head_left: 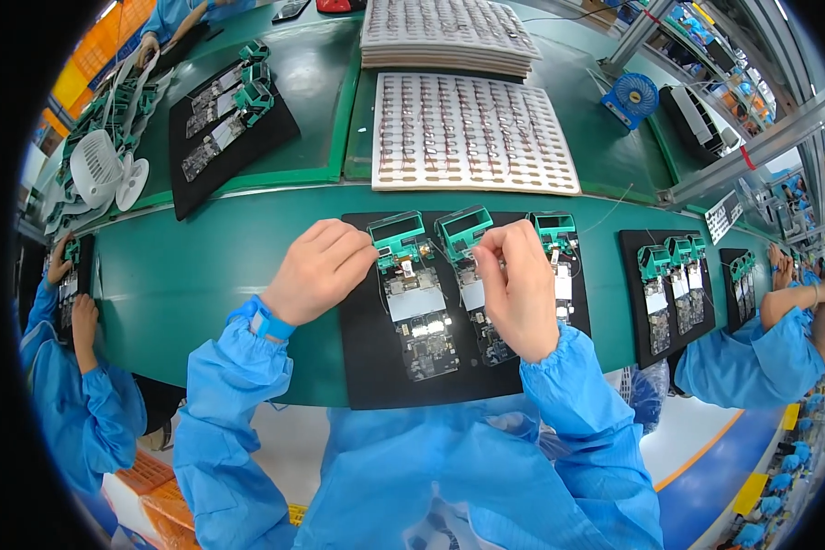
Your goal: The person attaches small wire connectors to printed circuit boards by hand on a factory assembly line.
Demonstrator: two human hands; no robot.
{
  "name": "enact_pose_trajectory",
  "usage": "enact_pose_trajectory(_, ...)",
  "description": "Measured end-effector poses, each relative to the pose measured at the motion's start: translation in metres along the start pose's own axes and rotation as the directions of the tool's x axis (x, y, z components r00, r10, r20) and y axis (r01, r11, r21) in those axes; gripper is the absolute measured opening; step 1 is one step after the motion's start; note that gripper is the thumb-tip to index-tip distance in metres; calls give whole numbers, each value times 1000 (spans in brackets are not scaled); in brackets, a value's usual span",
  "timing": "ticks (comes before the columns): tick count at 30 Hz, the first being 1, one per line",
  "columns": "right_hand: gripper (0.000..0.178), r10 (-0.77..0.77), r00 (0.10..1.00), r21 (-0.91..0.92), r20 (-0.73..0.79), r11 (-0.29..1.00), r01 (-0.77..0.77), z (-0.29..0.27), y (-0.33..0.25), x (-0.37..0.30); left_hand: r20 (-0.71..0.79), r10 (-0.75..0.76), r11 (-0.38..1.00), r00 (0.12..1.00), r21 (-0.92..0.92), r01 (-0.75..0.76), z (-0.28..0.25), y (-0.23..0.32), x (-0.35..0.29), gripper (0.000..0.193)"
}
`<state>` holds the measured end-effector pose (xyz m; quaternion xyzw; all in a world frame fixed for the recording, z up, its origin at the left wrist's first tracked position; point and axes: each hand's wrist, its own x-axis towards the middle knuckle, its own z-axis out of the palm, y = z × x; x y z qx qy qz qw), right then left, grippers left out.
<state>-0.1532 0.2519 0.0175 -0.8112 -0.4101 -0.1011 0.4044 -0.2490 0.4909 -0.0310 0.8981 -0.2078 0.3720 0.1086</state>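
Note:
Three circuit boards with green frames at their far ends lie side by side on a black mat before me. My left hand is closed, fingertips pinched together at the left edge of the left board's green frame; what they hold is hidden. That left circuit board shows a pale rectangular patch in its middle. My right hand hovers over the middle circuit board, thumb and forefinger pinched beside its green frame. Anything in that pinch is too small to name. Partly behind the right hand lies the right circuit board.
Beyond the mat sits a white tray with rows of small wired parts, a stack of similar trays behind it. A blue fan stands far right, a white fan far left. Co-workers sit on both sides, and another mat with boards lies right.

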Motion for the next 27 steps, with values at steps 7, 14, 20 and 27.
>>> enact_pose_trajectory(7,11,21,1000,46,23,999,-22,4,-1,-11,-65,-154,987,986,-56,150,13,4,2,19)
enact_pose_trajectory(14,16,71,983,270,167,956,-115,9,-14,-26,-134,-362,921,922,-201,333,-2,36,21,20)
enact_pose_trajectory(20,16,-130,991,78,29,989,127,-5,-19,-36,-68,-233,941,970,-269,207,-4,87,42,25)
enact_pose_trajectory(27,5,391,918,303,-66,884,-355,-117,1,-105,139,-636,680,759,-364,637,-26,87,-4,26)
